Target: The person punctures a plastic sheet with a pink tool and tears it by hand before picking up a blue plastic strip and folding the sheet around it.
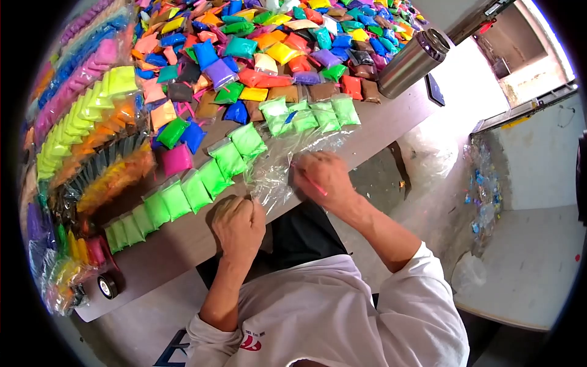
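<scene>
Bench (379, 122) runs diagonally through a work room, its far part heaped with small coloured packets (281, 52); the heap stands back, presumably to leave the near edge free for handling. Light green packets (194, 191) lie in a slanting row along that edge, overlapping like tiles, probably for easy counting; a second green group (309, 116) sits farther off, against the heap. Clear plastic film (272, 180) lies crumpled between the two hands, likely a bag.

Left hand (239, 223): curled into a fist, knuckles up, beside the film's near edge; cannot tell whether it pinches the film. Right hand (324, 180): blurred, fingers curled closed around a thin pink strip (315, 185), at the film's right side, perhaps tucked there to keep it ready.

Steel flask (413, 64) upright at far right, apart from the hands, plausibly to avoid knocks
</scene>
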Action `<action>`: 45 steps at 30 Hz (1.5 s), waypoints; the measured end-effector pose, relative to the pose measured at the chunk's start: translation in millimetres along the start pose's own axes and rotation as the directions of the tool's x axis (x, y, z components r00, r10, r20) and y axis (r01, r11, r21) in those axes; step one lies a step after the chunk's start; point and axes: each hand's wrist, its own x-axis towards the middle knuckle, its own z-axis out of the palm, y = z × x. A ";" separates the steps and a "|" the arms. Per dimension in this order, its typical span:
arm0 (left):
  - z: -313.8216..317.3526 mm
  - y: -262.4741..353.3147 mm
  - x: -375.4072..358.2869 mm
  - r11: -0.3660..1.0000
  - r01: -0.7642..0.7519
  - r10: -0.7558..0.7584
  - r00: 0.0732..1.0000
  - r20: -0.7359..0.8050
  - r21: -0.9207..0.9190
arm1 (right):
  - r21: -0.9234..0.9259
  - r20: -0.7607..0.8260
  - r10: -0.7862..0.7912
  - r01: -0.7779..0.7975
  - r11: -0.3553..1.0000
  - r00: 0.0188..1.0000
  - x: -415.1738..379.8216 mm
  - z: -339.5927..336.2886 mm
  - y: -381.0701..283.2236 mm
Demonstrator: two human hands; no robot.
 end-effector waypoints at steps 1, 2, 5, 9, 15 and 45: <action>0.5 -0.2 0.6 1.000 0.004 -0.004 1.000 -0.006 -0.015 | -0.030 -0.022 0.090 -0.091 0.995 0.996 -1.0 -0.1 15.8; 0.6 -0.3 -0.1 0.999 0.009 -0.010 1.000 -0.011 -0.031 | -0.057 -0.046 0.180 -0.183 0.981 0.983 -1.3 -3.9 31.4; 2.5 -0.5 0.3 1.000 -0.003 0.002 0.999 -0.035 -0.022 | -0.097 -0.148 0.415 -0.431 0.897 0.898 6.1 -35.4 51.6; 1.0 1.0 -0.1 1.000 0.007 -0.007 1.000 -0.006 -0.003 | -0.075 -0.071 0.156 -0.162 0.984 0.985 -4.0 -16.9 10.0; -1.1 1.3 -0.4 1.000 -0.003 0.003 1.000 -0.008 -0.022 | -0.036 -0.068 0.306 -0.308 0.951 0.950 8.9 -2.5 39.7; 1.6 0.4 0.3 0.999 0.007 -0.007 1.000 -0.004 -0.041 | -0.223 -0.240 0.432 -0.483 0.847 0.869 -25.6 -51.4 63.2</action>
